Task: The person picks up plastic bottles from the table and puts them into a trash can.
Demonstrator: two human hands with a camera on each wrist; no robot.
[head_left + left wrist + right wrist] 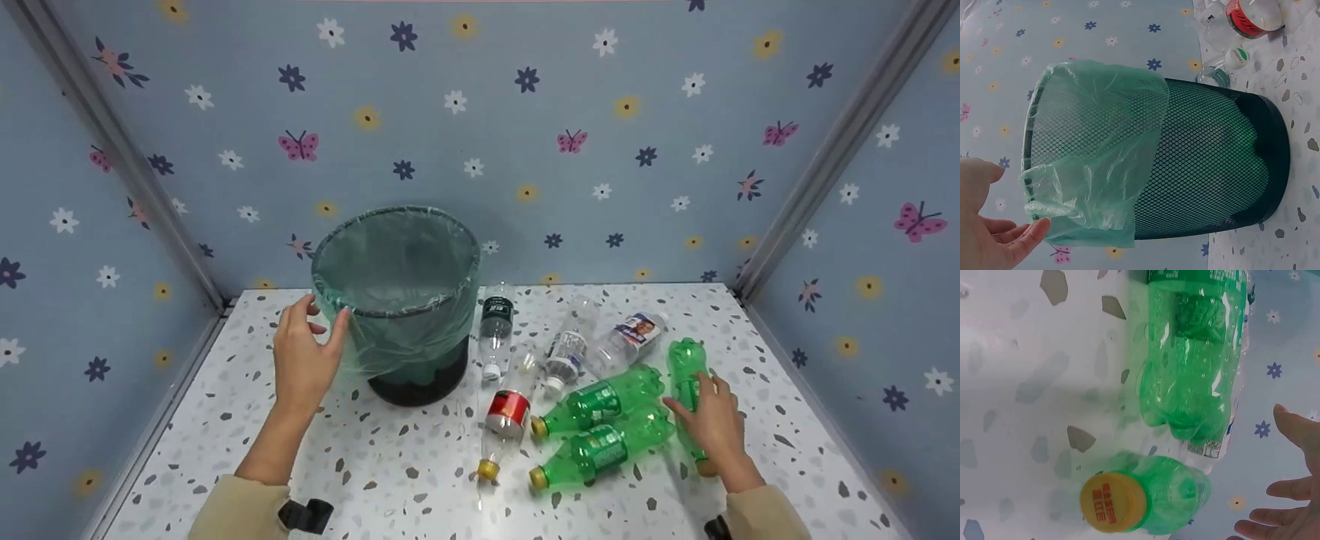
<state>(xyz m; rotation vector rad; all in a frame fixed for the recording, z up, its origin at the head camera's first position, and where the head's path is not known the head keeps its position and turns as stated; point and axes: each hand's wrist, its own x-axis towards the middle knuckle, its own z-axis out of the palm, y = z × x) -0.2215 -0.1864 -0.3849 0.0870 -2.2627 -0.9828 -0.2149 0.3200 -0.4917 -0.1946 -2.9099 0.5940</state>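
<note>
"Where is the bin?"

"The black mesh bin [1207,163] stands upright near the counter's back edge, left of its middle. A thin green liner [409,341] is folded over its rim and hangs partway down the outside."

"And the left hand [306,356]?"

"At the rim, on the side toward the counter's left edge. It's released, thumb and fingers spread apart. Whether a fingertip touches the liner, I cannot tell."

"What about the right hand [716,424]?"

"Also released, fingers extended, over the green bottle nearest the right edge [686,367]. That bottle lies on its side, yellow cap toward the front edge. I cannot tell if the hand touches it."

"The other bottles?"

"Two more green bottles lie next to each other, the back one [600,401] and the front one [600,452], caps toward the left edge. The red-labelled bottle [508,409] lies left of them, its yellow cap toward the front edge."

"Any farther back?"

"Three clear ones: a dark-labelled bottle [496,330] just beside the bin, a white-capped bottle [568,346], and a bottle with a face on its label [634,337]."
</note>
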